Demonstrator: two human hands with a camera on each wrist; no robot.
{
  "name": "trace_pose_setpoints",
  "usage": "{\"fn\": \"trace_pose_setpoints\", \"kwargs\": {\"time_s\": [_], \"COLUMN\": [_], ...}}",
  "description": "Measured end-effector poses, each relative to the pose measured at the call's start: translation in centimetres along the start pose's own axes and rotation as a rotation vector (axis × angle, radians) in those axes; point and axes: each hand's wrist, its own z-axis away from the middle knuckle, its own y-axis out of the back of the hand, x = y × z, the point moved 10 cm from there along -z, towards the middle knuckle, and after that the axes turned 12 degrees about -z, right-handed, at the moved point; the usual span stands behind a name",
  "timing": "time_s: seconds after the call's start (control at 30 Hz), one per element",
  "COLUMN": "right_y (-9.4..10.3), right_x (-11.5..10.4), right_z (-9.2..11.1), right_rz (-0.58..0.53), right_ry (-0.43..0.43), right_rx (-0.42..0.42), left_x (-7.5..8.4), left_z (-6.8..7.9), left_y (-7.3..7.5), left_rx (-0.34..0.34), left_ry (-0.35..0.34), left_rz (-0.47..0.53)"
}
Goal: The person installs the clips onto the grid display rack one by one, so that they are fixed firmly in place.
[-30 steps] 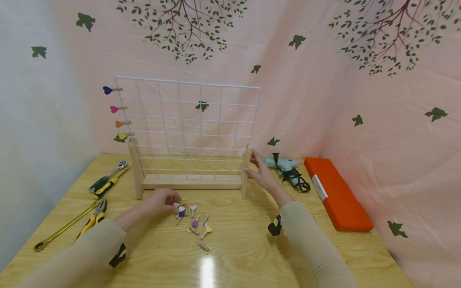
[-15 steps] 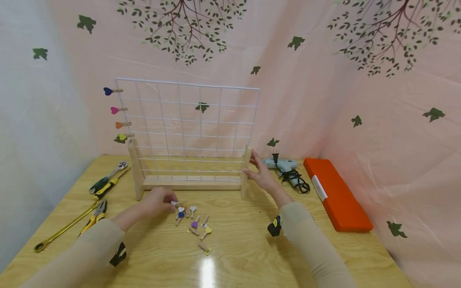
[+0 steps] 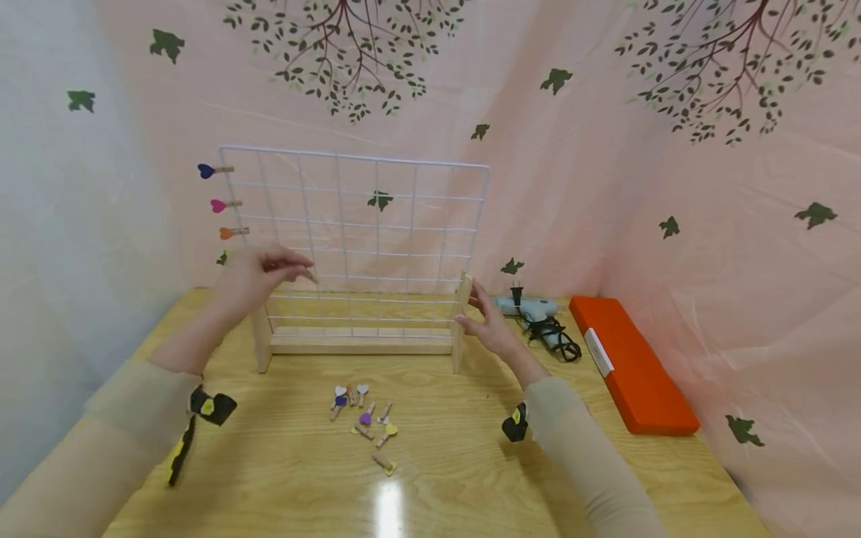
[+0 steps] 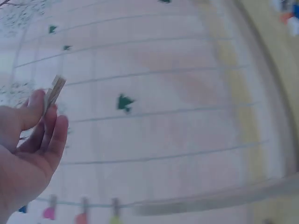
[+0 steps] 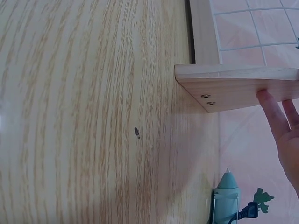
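Note:
My left hand [image 3: 252,280] is raised in front of the grid's lower left part and pinches a small wooden clothespin [image 4: 55,91] between thumb and fingers. A white wire grid [image 3: 377,158] stands upright in a wooden base [image 3: 359,345]. Heart clothespins in blue [image 3: 206,171], pink [image 3: 218,205] and orange [image 3: 227,233] hang on its left edge; a yellow one [image 4: 116,215] below them is mostly behind my left hand in the head view. My right hand [image 3: 494,325] rests with extended fingers against the outer face of the base's right upright [image 5: 233,88].
Several loose heart clothespins [image 3: 365,418] lie on the table in front of the base. At the right are a glue gun [image 3: 534,306] with a black cord and an orange box [image 3: 632,366]. Pliers [image 3: 178,456] at the left are partly behind my left arm.
My left hand has lifted from the clothespin pile with one clothespin, moving up and left to the grid's front. My right hand stays at the right upright.

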Motion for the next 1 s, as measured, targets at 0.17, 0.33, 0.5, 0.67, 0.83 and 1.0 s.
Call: {"fn": "trace_pose_setpoints", "kwargs": {"time_s": [0.17,0.33,0.5,0.67,0.83,1.0], "right_y": [-0.1,-0.1,0.0,-0.1,-0.1,0.0], "right_x": [0.2,0.1,-0.1,-0.2,-0.2,-0.2], "right_z": [0.1,0.0,0.0,0.0,-0.1,-0.2], "right_rz": [0.007,0.009,0.004,0.01,0.01,0.004], "right_ry": [-0.006,0.002,0.016,0.037,0.051,0.045], "right_rx": [-0.004,-0.007,-0.006,-0.017,-0.023,-0.018], "left_x": [0.2,-0.3,-0.4,-0.5,-0.6,-0.5], "left_z": [-1.9,-3.6,-5.3,-6.3,-7.4,-7.8], "left_y": [7.7,12.9,15.5,16.9,16.5,15.9], "left_rx": [0.31,0.476,0.542,0.594,0.537,0.504], "left_ry": [0.08,0.129,0.146,0.165,0.15,0.128], "left_rz": [0.094,0.225,0.215,0.066,-0.039,-0.112]}}
